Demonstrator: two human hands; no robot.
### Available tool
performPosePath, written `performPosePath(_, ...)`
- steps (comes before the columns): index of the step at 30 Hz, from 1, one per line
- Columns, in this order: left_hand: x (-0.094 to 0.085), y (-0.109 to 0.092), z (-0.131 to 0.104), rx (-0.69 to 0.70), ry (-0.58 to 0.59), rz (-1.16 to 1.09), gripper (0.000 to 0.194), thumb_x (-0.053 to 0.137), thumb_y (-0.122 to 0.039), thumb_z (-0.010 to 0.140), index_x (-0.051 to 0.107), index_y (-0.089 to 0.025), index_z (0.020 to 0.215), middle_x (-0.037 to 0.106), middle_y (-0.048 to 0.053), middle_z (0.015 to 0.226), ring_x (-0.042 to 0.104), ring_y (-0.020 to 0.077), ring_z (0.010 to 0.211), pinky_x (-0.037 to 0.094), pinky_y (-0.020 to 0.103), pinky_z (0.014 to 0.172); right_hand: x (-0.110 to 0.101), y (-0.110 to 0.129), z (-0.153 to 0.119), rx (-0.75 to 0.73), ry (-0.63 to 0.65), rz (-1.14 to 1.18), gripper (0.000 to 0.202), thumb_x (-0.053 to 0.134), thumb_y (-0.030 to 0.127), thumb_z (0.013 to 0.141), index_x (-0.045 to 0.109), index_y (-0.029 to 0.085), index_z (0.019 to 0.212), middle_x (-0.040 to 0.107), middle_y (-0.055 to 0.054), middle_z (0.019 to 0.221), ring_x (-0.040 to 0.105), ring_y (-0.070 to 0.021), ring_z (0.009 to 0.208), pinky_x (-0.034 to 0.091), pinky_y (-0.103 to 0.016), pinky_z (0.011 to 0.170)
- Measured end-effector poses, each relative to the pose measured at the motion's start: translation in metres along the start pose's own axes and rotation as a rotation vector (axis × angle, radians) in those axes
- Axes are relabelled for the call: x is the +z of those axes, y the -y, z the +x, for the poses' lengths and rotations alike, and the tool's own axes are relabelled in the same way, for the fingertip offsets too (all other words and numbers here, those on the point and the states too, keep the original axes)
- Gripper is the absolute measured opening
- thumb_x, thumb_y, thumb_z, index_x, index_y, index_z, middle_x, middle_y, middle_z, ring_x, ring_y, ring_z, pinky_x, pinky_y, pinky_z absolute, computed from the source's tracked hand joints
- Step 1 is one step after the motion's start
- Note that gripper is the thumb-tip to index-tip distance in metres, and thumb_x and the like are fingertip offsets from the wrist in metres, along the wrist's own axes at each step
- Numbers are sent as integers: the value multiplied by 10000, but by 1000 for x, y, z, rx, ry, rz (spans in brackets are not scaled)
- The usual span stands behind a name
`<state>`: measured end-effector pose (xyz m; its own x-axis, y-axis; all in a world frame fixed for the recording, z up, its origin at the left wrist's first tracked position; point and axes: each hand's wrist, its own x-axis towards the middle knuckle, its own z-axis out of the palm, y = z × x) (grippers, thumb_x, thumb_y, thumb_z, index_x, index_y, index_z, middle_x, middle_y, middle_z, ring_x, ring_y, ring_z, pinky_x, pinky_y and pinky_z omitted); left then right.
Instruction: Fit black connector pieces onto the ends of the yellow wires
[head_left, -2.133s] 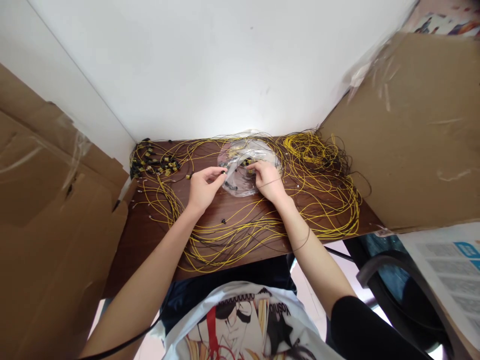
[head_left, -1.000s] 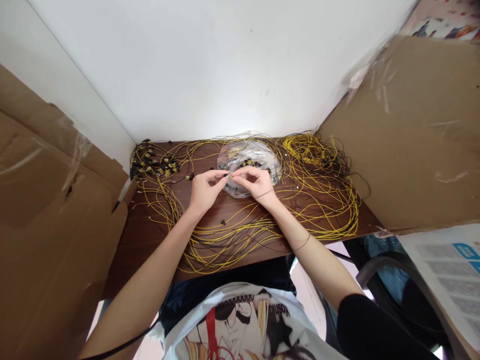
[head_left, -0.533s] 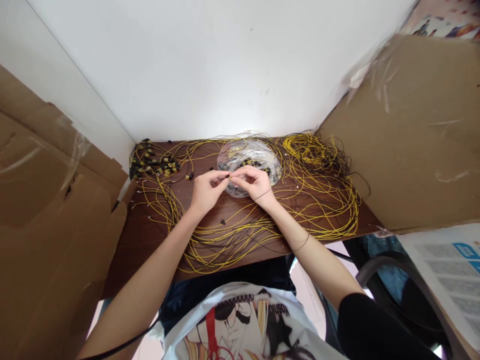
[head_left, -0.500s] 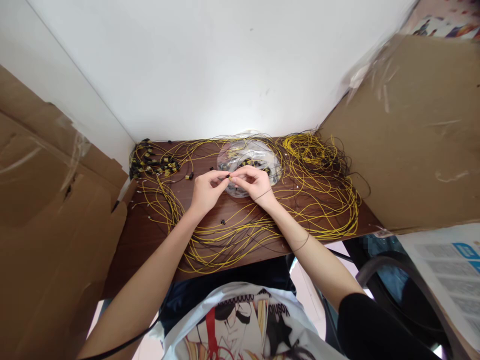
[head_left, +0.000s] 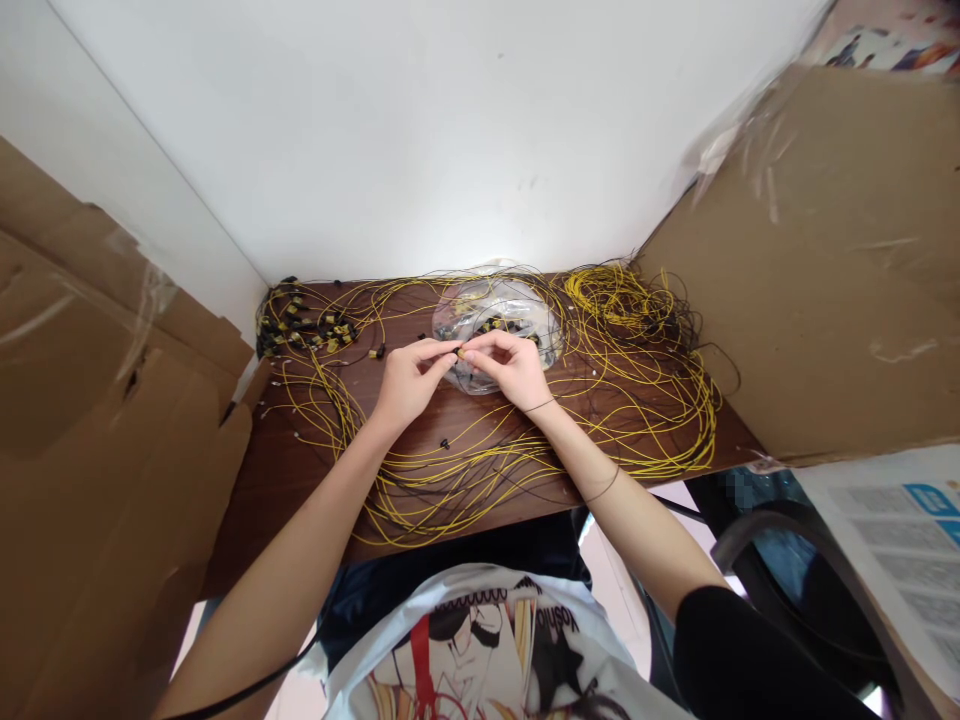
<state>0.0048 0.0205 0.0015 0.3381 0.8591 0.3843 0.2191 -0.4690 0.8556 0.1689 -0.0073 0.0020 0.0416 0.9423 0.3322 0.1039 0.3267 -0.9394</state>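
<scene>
My left hand point(head_left: 411, 378) and my right hand point(head_left: 514, 368) meet fingertip to fingertip over the near side of a clear plastic bag point(head_left: 525, 300). Both are closed in a pinch on one small black and yellow connector point(head_left: 461, 353), mostly covered by the fingers. Inside the bag, behind my hands, lie more small black and yellow pieces. A dark thin wire crosses my right wrist and forearm. Below my hands, a tiny black piece point(head_left: 445, 444) rests on the brown table point(head_left: 420, 415).
Yellow and black wires point(head_left: 450, 500) loop along the table's front and right side, with a coil point(head_left: 615, 295) at the back right. Several connectors point(head_left: 315, 330) are heaped at the back left. Cardboard walls point(head_left: 840, 270) flank the table; a white wall point(head_left: 450, 130) stands behind.
My fingertips have shifted slightly around the small connector, and the left hand sits a touch further left. The wires and heaps look the same.
</scene>
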Motion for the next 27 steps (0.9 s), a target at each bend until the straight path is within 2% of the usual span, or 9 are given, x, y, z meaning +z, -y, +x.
performPosePath(8,-1,-1,1,21,-5,-28,258,604,-277,782,738,-153,964,669,64,788,552,140,656,400,257,598,0,4,1,51,46,137,261,756,371,657,687,145,766,669,-12,632,616,-125,565,531,-272,605)
performPosePath(15,-1,-1,1,9,0,-37,253,604,-276,779,738,-167,963,690,69,826,587,161,716,426,265,633,0,4,3,110,43,172,327,776,424,610,682,151,764,683,-11,635,637,-134,579,557,-293,634)
performPosePath(27,0,0,0,-17,-3,-43,250,622,-291,764,743,-167,944,704,77,837,610,178,746,447,274,649,1,4,3,127,38,206,324,787,416,596,685,158,763,691,-10,633,652,-136,578,573,-293,634)
